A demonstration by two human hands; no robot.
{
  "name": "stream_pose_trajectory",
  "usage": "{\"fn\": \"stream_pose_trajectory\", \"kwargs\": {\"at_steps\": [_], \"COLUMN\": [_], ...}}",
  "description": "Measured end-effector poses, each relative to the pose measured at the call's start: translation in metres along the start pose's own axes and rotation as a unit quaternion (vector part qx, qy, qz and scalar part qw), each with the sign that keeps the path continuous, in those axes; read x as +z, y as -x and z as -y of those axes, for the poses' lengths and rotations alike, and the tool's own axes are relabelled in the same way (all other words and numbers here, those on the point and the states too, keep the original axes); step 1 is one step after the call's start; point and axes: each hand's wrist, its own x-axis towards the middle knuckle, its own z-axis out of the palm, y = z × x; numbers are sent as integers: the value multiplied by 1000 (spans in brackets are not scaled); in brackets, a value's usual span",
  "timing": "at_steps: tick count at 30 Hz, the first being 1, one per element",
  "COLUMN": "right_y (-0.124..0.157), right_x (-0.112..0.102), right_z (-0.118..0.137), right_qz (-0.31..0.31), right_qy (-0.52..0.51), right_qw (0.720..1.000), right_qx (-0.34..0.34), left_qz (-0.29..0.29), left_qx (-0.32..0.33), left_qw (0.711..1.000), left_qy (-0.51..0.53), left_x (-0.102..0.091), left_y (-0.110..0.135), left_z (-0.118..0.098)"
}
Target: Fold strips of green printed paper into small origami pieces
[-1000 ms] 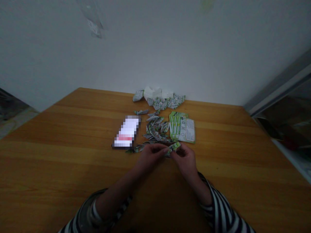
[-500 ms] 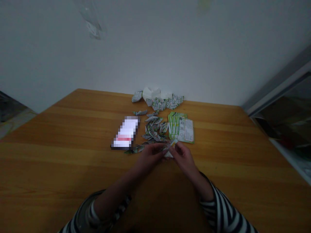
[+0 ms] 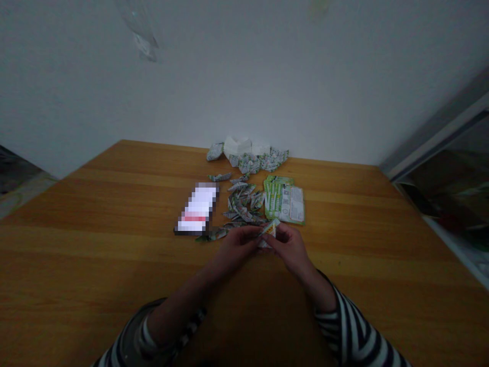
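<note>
My left hand (image 3: pixel 237 248) and my right hand (image 3: pixel 290 248) meet low on the table, both pinching a small folded piece of green-and-white printed wrapper (image 3: pixel 269 231). Just beyond my fingers lies a heap of small folded pieces of the same printed paper (image 3: pixel 243 205). A green printed packet sheet (image 3: pixel 283 200) lies flat to the right of that heap. A phone (image 3: pixel 196 209) with a lit, blurred screen lies left of it, near my left hand.
Crumpled white paper and printed scraps (image 3: pixel 244 155) lie along the far table edge against a white wall (image 3: pixel 244 66). The wooden table (image 3: pixel 95 244) spreads out to both sides. A dark glass-fronted cabinet (image 3: pixel 439 193) stands at the right.
The folded piece has turned in my fingers, and its green face shows more now. My hands stay close together in almost the same place.
</note>
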Motion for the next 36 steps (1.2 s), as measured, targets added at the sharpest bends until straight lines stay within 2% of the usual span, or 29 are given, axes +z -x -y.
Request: {"fn": "stream_pose_trajectory", "kwargs": {"at_steps": [2,5,8,11,16,28,32,36], "right_y": [0,0,0,1,4,10,8,5], "right_x": [-1,-4,-4,0,7,15,9,2], "right_z": [2,4,2,-1,1,-6,-2,1], "right_qz": [-2,24,45,23,24,-44,-44,-17], "right_qy": [-5,-14,-16,9,22,-13,-19,61], "right_qw": [1000,1000,999,999,998,999,999,998], "right_qx": [-10,-1,5,-26,-53,2,17,-31], "left_qz": [8,-14,-25,-35,-49,-96,-105,-120], "left_qx": [-8,-42,-58,-43,-35,3,8,48], "left_qw": [1000,998,998,998,998,995,994,984], "left_qy": [13,50,19,-28,-10,2,-44,-122], "left_x": [0,-2,-3,-3,-2,5,5,7], "left_y": [1,1,-1,-2,-1,-6,-3,0], "left_z": [-2,-5,-4,-3,-3,11,9,1]}}
